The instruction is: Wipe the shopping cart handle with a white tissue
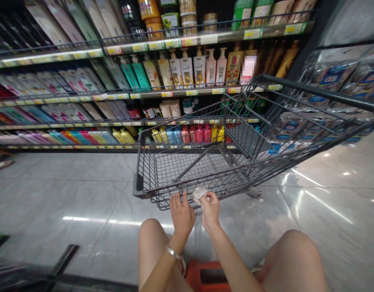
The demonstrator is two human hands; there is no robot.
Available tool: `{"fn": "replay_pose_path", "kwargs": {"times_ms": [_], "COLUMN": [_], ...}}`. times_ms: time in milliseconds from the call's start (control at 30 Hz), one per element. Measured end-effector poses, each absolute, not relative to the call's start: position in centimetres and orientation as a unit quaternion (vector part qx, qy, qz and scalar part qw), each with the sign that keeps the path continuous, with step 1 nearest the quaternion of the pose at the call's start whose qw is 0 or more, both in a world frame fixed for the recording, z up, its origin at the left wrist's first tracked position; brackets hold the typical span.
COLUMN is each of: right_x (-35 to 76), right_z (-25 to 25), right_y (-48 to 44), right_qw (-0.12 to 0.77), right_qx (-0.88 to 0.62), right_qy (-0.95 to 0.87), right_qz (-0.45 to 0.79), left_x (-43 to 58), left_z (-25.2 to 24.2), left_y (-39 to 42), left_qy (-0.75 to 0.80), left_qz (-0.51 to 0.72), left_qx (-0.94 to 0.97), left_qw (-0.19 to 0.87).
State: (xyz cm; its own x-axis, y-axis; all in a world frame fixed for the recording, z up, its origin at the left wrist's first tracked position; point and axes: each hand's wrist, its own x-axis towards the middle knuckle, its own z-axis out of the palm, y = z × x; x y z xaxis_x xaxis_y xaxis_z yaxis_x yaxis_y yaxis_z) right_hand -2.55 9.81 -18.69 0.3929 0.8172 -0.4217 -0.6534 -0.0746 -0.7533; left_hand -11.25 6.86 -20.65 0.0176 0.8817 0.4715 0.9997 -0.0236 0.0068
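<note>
Both hands meet at the shopping cart's point(138, 190) near rim: left hand point(181, 214) open against the wire, right hand point(210, 207) pinching a pale cloth point(199, 194). Pressing could roll the cart away.

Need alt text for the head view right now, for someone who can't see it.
Both hands work at the lower edge of a dark grey wire shopping trolley: the right hand pinches a small white crumpled cloth, the left hand rests beside it. Shelves of shampoo bottles stand behind, above a glossy grey tiled floor.
</note>
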Motion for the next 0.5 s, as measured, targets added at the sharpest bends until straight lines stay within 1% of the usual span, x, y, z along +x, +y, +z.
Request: {"fn": "replay_pose_path", "kwargs": {"times_ms": [200, 367, 500], "right_x": [-2.0, -2.0, -2.3], "right_z": [-20.5, -23.2, -23.9], "right_y": [9.8, 9.3, 9.2], "right_qw": [0.652, 0.601, 0.584], "right_qx": [-0.502, -0.534, -0.529], "right_qy": [-0.095, -0.027, 0.008], "right_qz": [0.561, 0.594, 0.616], "left_x": [-11.3, -11.1, -11.3], "left_z": [-20.6, -20.1, -19.8], "left_y": [6.9, 6.6, 6.4], "left_qy": [-0.679, -0.68, -0.675], "left_qz": [-0.176, -0.177, -0.184], "left_qx": [-0.694, -0.695, -0.7], "left_qw": [0.16, 0.154, 0.145]}}
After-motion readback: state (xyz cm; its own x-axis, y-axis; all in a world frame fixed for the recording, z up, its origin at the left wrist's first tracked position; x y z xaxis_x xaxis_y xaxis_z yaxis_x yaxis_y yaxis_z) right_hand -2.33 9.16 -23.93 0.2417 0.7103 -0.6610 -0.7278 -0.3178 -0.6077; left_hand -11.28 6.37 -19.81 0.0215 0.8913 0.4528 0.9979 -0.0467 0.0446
